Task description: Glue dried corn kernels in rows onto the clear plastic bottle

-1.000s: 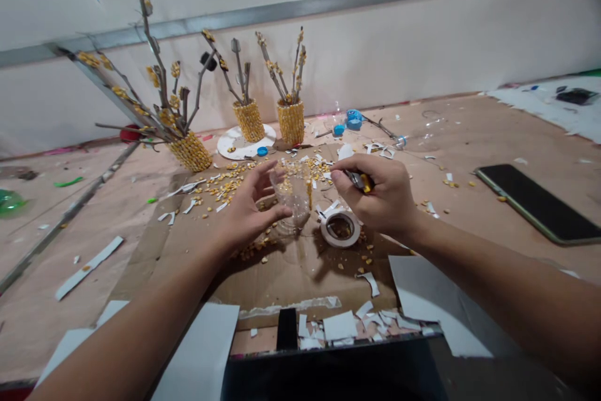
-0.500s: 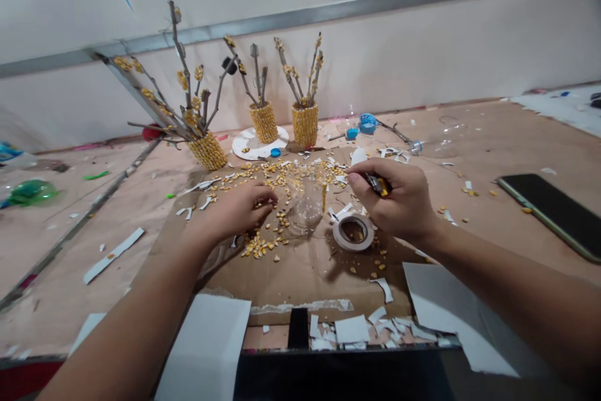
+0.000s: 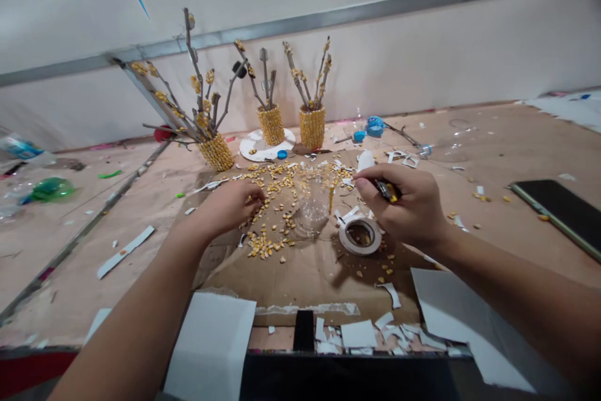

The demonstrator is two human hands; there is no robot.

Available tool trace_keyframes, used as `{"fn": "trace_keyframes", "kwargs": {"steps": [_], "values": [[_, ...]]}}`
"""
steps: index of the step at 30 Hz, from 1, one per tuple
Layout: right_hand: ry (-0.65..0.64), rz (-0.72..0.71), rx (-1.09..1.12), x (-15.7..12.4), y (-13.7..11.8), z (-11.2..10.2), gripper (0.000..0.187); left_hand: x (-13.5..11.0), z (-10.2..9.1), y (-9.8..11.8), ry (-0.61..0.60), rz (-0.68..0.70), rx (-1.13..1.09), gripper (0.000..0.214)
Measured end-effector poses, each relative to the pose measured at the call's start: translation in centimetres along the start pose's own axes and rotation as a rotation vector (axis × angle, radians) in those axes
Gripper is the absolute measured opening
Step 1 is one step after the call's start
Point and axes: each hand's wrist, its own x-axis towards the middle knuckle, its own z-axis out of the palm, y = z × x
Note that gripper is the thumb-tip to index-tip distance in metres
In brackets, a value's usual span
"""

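My right hand (image 3: 408, 204) is closed round a black-and-yellow utility knife (image 3: 389, 191), held above and right of a clear plastic cup (image 3: 312, 210) cut from a bottle. A short line of corn runs up the cup's right side. My left hand (image 3: 230, 206) hovers low over loose corn kernels (image 3: 263, 244), left of the cup, its fingers curled together; whatever they pinch is hidden. Below my right hand lies a roll of tape (image 3: 360, 236). The kernels are scattered over a brown cardboard sheet (image 3: 291, 282).
Behind stand corn-covered pots with twigs: one at left (image 3: 216, 152), one on a white disc (image 3: 245, 149), one at right (image 3: 312, 127). A phone (image 3: 558, 210) lies at right, a clear bottle (image 3: 455, 144) behind it. White paper (image 3: 211, 338) and paper scraps line the front edge.
My left hand has drawn slightly left, away from the cup. My right hand keeps its hold on the knife. The whole view has shifted a little.
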Motion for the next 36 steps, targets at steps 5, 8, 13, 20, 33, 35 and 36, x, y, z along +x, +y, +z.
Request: {"fn": "trace_keyframes", "kwargs": {"steps": [5, 8, 13, 20, 33, 35, 36], "values": [[-0.005, -0.006, 0.011, 0.0, 0.0, 0.0, 0.009, -0.2, -0.4, -0.5, 0.084, 0.007, 0.062, 0.022], [-0.007, -0.01, 0.012, -0.1, 0.0, 0.1, 0.008, -0.2, -0.7, -1.0, 0.118, -0.043, 0.099, 0.024], [-0.018, 0.003, 0.01, -0.3, 0.0, 0.2, 0.008, 0.2, -0.2, -1.7, 0.118, -0.097, 0.12, 0.025], [-0.031, 0.005, 0.003, -0.4, -0.1, 0.1, 0.01, -0.1, -0.5, -2.8, 0.223, -0.218, 0.118, 0.042], [-0.05, -0.073, 0.021, -0.6, 0.4, 0.3, 0.009, 0.2, -0.2, -5.7, 0.155, -0.305, 0.073, 0.037], [-0.056, -0.078, 0.017, -0.6, 0.4, 0.3, 0.009, 0.0, -0.6, -6.4, 0.157, -0.318, 0.072, 0.03], [-0.06, -0.075, 0.015, -0.6, 0.4, 0.3, 0.01, -0.1, -0.7, -6.7, 0.158, -0.321, 0.07, 0.027]]}}
